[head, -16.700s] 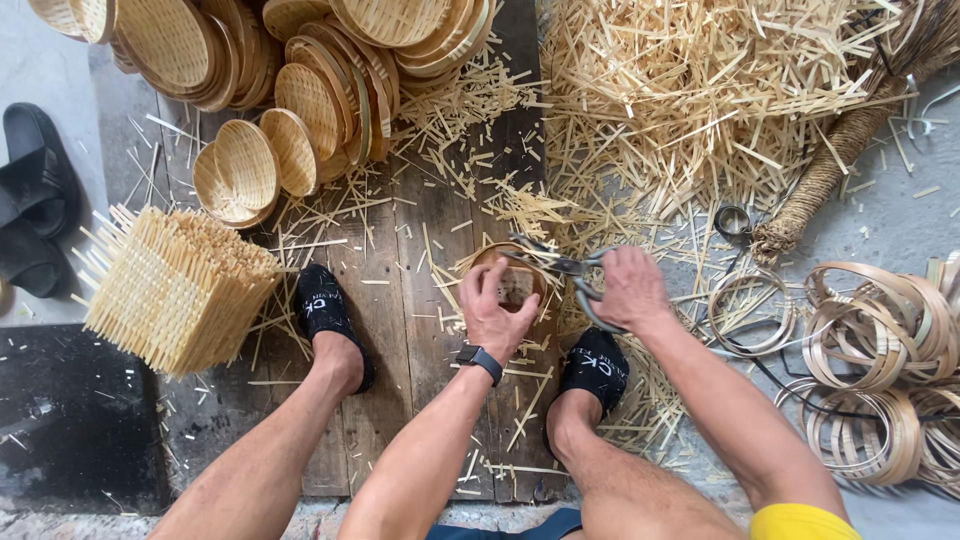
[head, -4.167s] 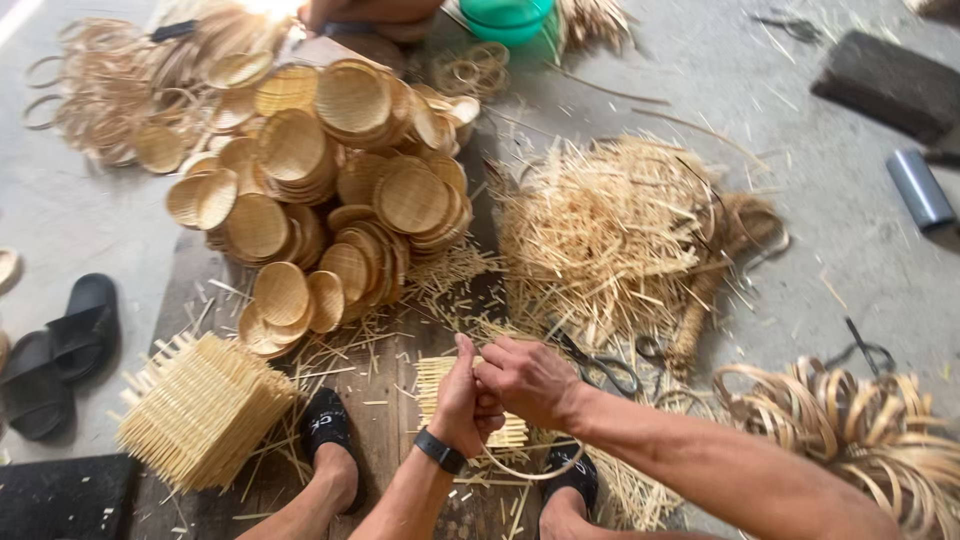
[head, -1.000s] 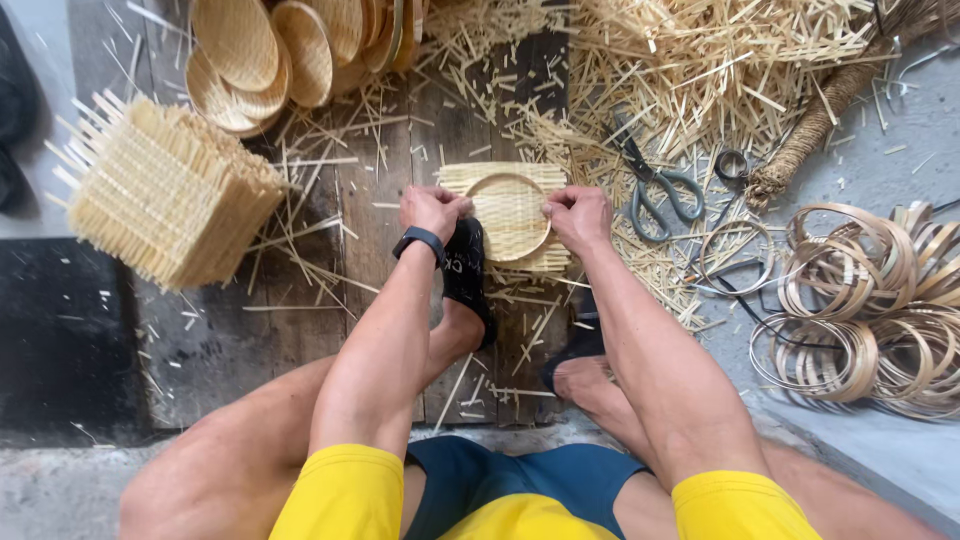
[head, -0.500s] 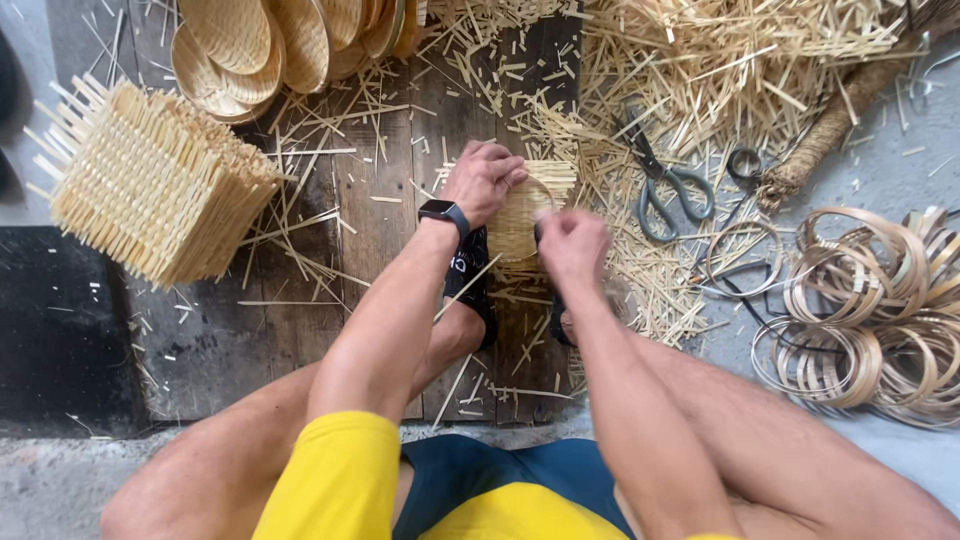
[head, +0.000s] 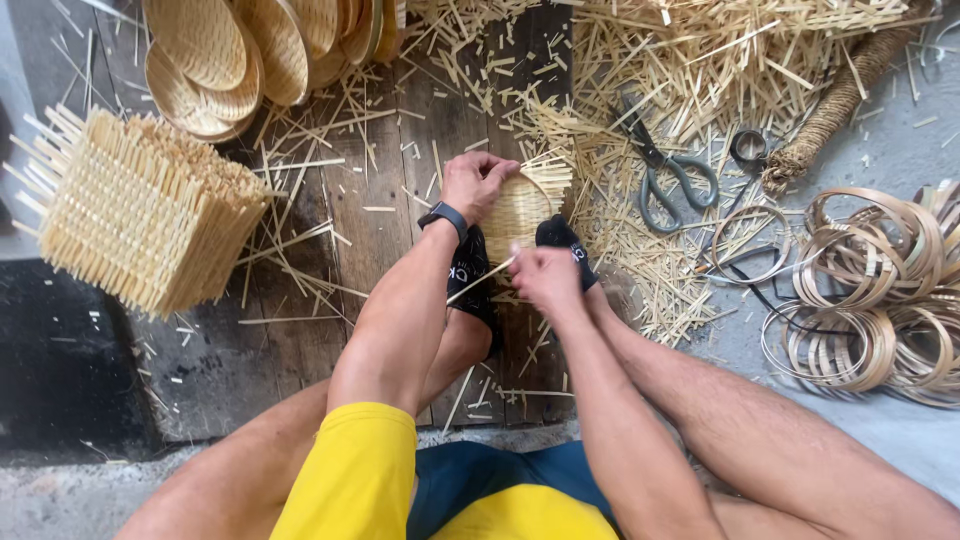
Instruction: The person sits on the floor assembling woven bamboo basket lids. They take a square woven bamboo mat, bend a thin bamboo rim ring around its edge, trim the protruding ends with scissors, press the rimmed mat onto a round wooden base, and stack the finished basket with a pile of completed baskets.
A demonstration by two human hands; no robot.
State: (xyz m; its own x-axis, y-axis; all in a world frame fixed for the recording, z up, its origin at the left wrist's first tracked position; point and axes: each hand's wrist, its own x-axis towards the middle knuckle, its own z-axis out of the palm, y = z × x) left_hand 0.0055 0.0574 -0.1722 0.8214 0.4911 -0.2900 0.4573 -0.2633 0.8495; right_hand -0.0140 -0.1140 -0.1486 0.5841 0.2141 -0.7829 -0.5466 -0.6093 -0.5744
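- Left hand [head: 478, 182] gripping far edge of woven bamboo mat [head: 518, 208], held tilted between black-socked feet
- Right hand [head: 545, 278] closed on mat's near edge
- Scissors [head: 662, 178] right of mat

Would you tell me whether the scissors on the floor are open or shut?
Shut: the scissors lie flat among bamboo offcuts, blades together, handles side by side.

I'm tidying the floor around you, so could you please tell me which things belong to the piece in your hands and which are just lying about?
In hand:
- small square woven bamboo mat, gripped by the left hand
- right hand, at its lower edge

Lying about:
- stack of square woven mats
- round woven bamboo baskets
- grey-handled scissors
- coiled bamboo strip hoops
- loose bamboo offcuts
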